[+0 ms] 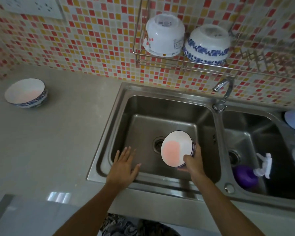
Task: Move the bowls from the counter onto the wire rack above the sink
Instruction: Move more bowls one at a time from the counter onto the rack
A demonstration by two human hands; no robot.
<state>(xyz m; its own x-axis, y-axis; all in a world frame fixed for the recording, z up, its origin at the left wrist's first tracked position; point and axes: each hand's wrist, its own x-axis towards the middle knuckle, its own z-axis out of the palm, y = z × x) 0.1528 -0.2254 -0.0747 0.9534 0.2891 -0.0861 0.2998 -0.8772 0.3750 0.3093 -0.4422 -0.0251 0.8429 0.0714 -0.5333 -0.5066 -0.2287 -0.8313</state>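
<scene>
Left of the sink (109, 133) I see one bowl (26, 93) on the counter (58, 133), my left hand (123, 165) spread flat at its rim, my right hand (193, 161) clamped around a tilted bowl (175, 148) over its basin, two upturned bowls (186, 41) on the wire rack (177, 63) above.

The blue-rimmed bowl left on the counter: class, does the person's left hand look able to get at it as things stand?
Probably yes. The left hand is open and holds nothing, and the bare counter between it and the blue-rimmed bowl shows no obstacle. The bowl stands upright and apart from everything else. Whether the arm stretches that far cannot be told.
</scene>
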